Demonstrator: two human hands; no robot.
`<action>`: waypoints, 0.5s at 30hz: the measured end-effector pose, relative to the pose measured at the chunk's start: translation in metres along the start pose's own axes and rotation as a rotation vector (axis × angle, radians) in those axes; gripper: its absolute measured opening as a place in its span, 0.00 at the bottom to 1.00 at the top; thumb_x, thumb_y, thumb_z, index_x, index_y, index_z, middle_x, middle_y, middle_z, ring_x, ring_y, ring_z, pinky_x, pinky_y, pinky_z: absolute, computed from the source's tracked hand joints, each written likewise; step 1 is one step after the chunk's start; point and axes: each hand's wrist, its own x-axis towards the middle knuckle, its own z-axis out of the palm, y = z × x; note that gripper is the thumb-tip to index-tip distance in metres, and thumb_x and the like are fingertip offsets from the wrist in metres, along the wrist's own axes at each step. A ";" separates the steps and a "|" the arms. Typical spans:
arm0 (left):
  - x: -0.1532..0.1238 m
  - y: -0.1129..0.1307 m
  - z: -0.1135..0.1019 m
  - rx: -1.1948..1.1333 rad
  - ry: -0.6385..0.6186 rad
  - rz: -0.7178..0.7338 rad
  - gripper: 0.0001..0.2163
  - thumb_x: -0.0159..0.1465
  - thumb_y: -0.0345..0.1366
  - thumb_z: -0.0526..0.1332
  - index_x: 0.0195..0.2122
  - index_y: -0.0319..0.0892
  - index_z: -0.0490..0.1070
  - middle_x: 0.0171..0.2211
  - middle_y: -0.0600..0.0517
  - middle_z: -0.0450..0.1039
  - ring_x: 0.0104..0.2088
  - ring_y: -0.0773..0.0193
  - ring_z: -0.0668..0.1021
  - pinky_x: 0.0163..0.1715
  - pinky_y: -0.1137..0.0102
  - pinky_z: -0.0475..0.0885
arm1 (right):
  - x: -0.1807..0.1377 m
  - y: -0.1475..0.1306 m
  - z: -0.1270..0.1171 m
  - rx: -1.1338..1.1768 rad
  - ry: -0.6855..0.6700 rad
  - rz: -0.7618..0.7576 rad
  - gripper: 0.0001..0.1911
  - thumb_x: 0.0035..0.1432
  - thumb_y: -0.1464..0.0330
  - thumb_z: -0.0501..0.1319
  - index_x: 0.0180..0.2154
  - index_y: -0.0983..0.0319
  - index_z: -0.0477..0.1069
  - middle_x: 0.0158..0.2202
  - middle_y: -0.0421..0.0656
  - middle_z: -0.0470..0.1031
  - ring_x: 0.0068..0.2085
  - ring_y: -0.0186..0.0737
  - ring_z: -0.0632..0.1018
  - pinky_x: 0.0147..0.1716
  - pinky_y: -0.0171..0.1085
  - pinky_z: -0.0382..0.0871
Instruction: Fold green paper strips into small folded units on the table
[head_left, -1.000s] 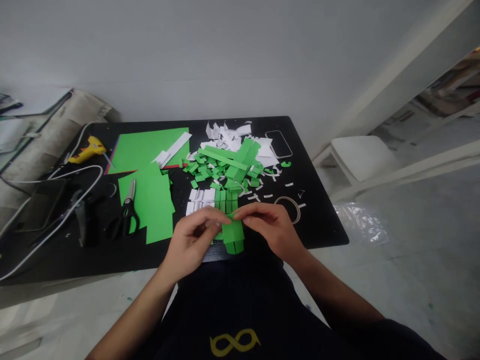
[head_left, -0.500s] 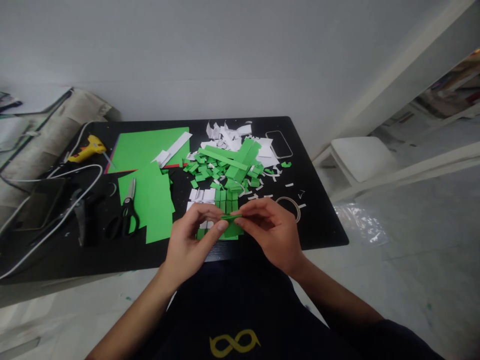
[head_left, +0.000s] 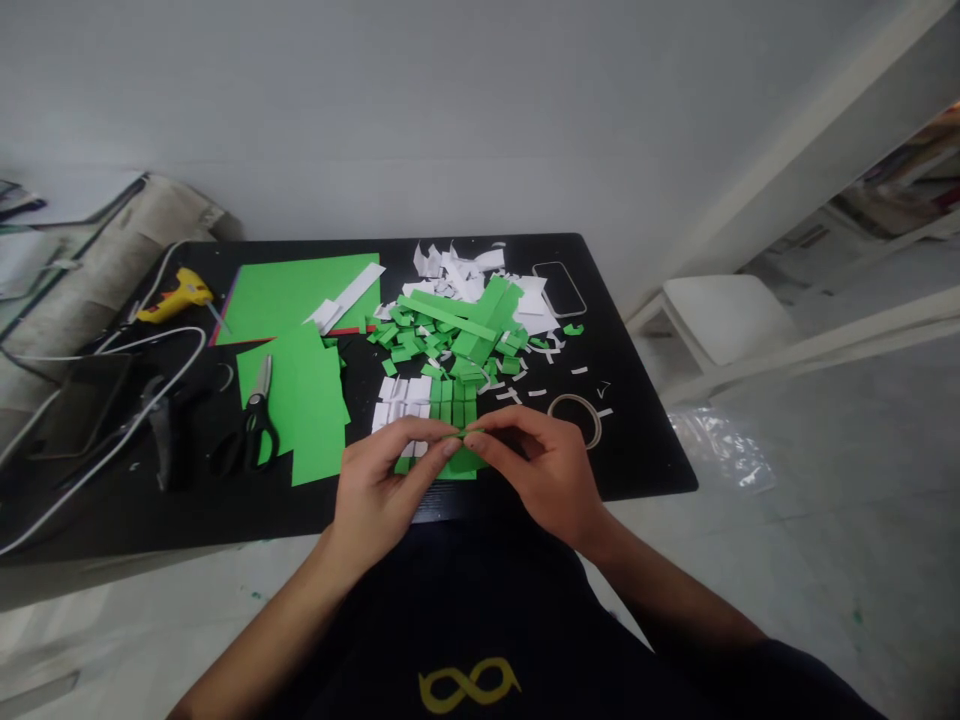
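Observation:
Between the fingertips of both hands is a small folded green paper piece [head_left: 463,434], mostly covered by the fingers. My left hand [head_left: 390,470] pinches it with thumb and index finger from the left. From the right, my right hand [head_left: 544,465] grips it the same way, and the two hands' fingertips nearly meet. Below and behind the hands lie rows of folded white paper pieces [head_left: 401,392] beside rows of folded green pieces [head_left: 454,398]. A heap of loose green pieces [head_left: 409,335] sits farther back with green strips on top.
On the black table [head_left: 630,420] are green sheets [head_left: 315,400], black-handled scissors [head_left: 259,415], a yellow glue gun [head_left: 178,296], a roll of tape [head_left: 576,420] and white scraps [head_left: 457,270]. A white cable [head_left: 142,430] loops at left. A white stool [head_left: 724,315] stands right.
The fingertips of both hands have drawn closer together, so less of the green paper piece shows between them. The things on the table have stayed put.

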 end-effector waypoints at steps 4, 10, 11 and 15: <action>0.000 0.000 -0.001 -0.009 -0.012 0.000 0.04 0.70 0.32 0.70 0.44 0.47 0.82 0.38 0.53 0.85 0.37 0.65 0.85 0.40 0.72 0.79 | 0.000 0.000 0.001 -0.001 0.010 -0.019 0.06 0.62 0.60 0.76 0.38 0.55 0.86 0.37 0.42 0.87 0.39 0.45 0.86 0.41 0.44 0.82; 0.002 0.004 0.001 -0.057 -0.003 -0.048 0.02 0.71 0.33 0.67 0.41 0.45 0.81 0.36 0.52 0.84 0.36 0.64 0.84 0.38 0.71 0.79 | 0.000 0.001 0.004 0.011 0.029 -0.046 0.03 0.62 0.64 0.75 0.37 0.54 0.86 0.37 0.41 0.88 0.39 0.44 0.86 0.42 0.44 0.81; 0.002 0.005 0.002 -0.055 -0.003 -0.048 0.02 0.71 0.33 0.67 0.41 0.45 0.81 0.36 0.53 0.84 0.36 0.65 0.84 0.38 0.72 0.78 | 0.000 0.001 0.004 0.015 0.029 -0.047 0.03 0.62 0.64 0.75 0.37 0.54 0.86 0.37 0.41 0.88 0.39 0.44 0.86 0.42 0.43 0.81; 0.003 0.004 0.002 -0.036 -0.003 -0.035 0.02 0.71 0.32 0.67 0.39 0.44 0.80 0.34 0.54 0.83 0.34 0.67 0.83 0.37 0.74 0.77 | 0.000 0.001 0.005 0.032 0.022 -0.018 0.03 0.61 0.65 0.76 0.37 0.55 0.86 0.36 0.41 0.87 0.38 0.43 0.85 0.40 0.42 0.79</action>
